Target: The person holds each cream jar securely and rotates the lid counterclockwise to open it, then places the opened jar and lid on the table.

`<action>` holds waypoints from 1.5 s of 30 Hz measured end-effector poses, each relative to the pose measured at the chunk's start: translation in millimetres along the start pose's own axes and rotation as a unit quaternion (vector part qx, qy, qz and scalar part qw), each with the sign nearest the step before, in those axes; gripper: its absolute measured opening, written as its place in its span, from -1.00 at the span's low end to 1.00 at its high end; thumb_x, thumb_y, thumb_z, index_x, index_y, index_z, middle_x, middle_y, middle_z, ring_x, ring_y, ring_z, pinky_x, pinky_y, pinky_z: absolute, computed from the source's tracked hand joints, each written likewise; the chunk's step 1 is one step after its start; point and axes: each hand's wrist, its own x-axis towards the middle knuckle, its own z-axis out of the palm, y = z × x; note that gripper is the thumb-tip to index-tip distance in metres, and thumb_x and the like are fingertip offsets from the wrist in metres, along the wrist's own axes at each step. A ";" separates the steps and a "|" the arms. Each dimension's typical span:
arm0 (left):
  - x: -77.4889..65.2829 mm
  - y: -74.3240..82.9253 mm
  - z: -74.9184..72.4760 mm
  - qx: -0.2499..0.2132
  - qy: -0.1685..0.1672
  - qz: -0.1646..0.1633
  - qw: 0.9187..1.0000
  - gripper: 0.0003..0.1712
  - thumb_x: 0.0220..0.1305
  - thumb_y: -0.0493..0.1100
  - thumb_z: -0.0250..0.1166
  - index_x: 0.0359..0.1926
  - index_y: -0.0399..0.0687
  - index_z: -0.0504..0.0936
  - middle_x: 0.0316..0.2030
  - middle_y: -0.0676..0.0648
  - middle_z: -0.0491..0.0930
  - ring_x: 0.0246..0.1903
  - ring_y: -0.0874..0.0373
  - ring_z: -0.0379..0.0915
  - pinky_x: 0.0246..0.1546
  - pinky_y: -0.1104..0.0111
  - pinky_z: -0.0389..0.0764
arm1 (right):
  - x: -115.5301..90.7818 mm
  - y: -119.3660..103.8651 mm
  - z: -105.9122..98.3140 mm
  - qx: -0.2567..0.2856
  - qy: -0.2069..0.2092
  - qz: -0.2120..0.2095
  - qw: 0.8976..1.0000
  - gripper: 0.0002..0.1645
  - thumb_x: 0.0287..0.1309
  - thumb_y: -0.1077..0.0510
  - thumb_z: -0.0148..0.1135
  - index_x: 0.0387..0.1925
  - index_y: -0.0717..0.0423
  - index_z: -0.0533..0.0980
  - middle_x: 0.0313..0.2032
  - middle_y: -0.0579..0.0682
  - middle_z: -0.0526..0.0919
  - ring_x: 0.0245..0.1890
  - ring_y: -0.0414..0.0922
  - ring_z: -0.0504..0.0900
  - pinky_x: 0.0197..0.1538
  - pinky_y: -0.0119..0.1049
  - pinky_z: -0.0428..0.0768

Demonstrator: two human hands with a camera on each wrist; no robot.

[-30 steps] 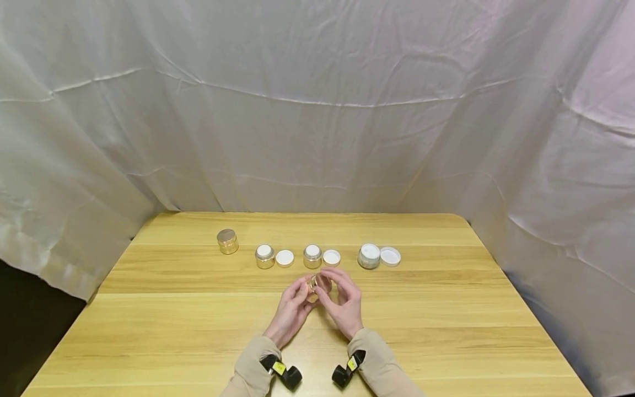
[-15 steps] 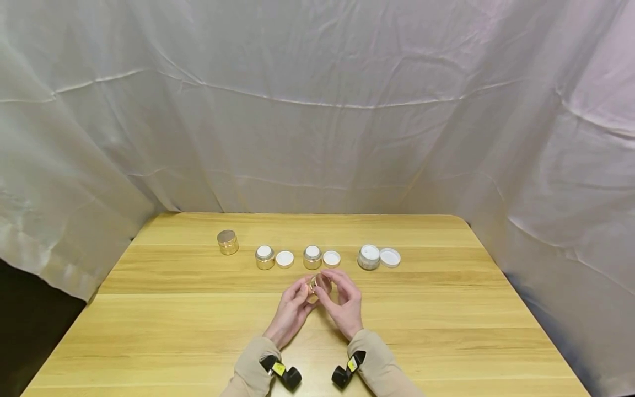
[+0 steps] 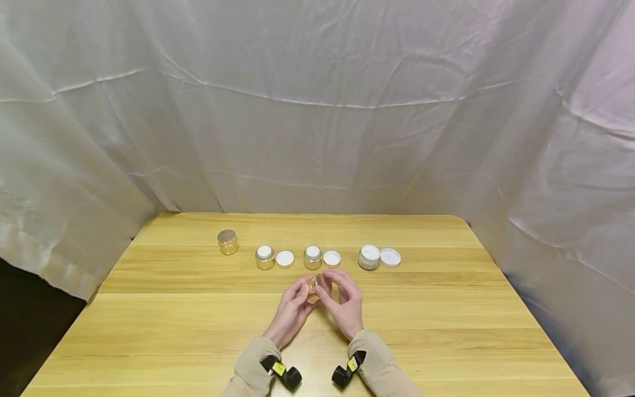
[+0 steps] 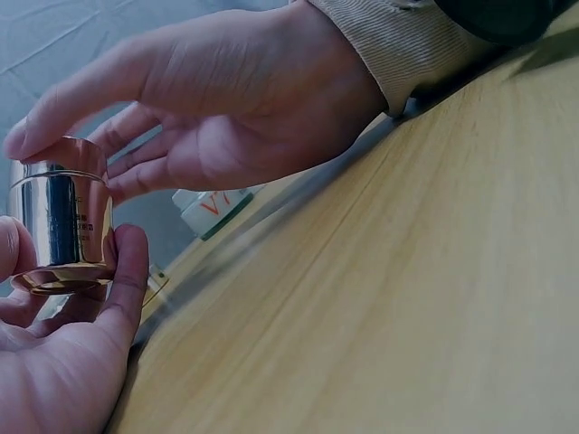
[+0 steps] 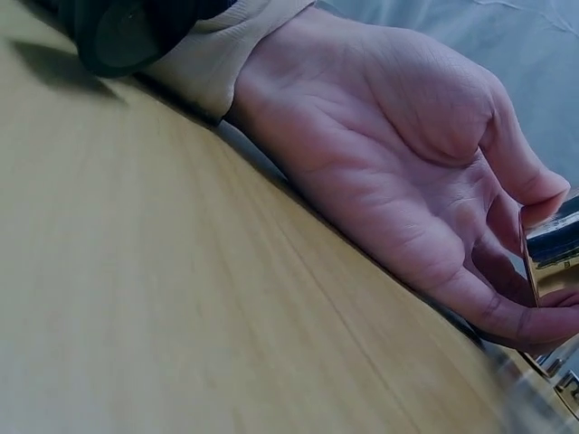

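Observation:
Near the front middle of the table, my left hand point(image 3: 289, 313) holds a shiny gold cream jar point(image 4: 65, 217), fingers and thumb round its lower body. Dark print runs down the jar's side. My right hand point(image 3: 348, 310) grips the jar's round gold lid point(image 3: 325, 283), thumb on one side and fingers on the other. In the left wrist view, the lid sits on the jar. The right wrist view shows only part of the gold surface point(image 5: 554, 258) between the right thumb and fingers.
Behind the hands stand two gold-based jars point(image 3: 265, 258) point(image 3: 312, 258) with white tops, each beside a white disc-like lid point(image 3: 285, 259) point(image 3: 332, 258). A pale jar point(image 3: 369, 257) has its lid point(image 3: 390, 257) at its right. A capped gold jar point(image 3: 228, 242) stands back left. Curtains surround the wooden table point(image 3: 446, 309).
Both hands stay in place round the jar and its lid. The right fingers have shifted very slightly on the lid; the jars behind have not moved.

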 end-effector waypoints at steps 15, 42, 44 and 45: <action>0.2 0.2 0.0 0.000 -0.011 0.004 1.000 -0.60 0.60 -0.10 -0.08 0.28 -0.22 0.39 0.11 0.09 0.51 0.11 0.29 0.57 0.25 0.33 0.60 | -0.4 -1.4 1.7 -0.049 0.031 0.030 0.998 -0.54 -0.05 0.59 0.37 -0.04 0.66 0.48 -0.11 0.45 0.55 -0.08 -0.22 0.59 0.17 -0.50 0.59; -0.7 0.3 -0.9 -0.001 -0.008 0.002 1.000 -0.68 0.59 -0.10 -0.05 0.20 -0.11 0.44 0.06 0.11 0.52 0.06 0.30 0.57 0.24 0.37 0.59 | -1.4 -1.2 0.3 0.008 -0.010 0.017 1.000 -0.53 0.00 0.63 0.26 0.03 0.66 0.46 0.06 0.12 0.61 0.14 -0.26 0.57 0.36 -0.45 0.50; -0.8 0.4 -1.4 0.001 -0.014 0.005 1.000 -0.67 0.59 -0.10 -0.05 0.21 -0.11 0.44 0.07 0.11 0.53 0.07 0.30 0.57 0.24 0.38 0.59 | -1.5 -0.9 0.4 0.006 -0.009 0.010 1.000 -0.51 0.01 0.63 0.25 0.05 0.63 0.46 0.08 0.17 0.60 0.16 -0.24 0.56 0.37 -0.46 0.48; -0.9 0.4 -1.4 0.002 -0.016 0.007 1.000 -0.67 0.59 -0.11 -0.05 0.21 -0.11 0.44 0.08 0.10 0.52 0.08 0.30 0.57 0.25 0.37 0.59 | -1.5 -1.0 0.6 0.004 -0.006 0.012 1.000 -0.50 0.01 0.63 0.26 0.06 0.61 0.46 0.08 0.22 0.58 0.17 -0.23 0.55 0.38 -0.47 0.46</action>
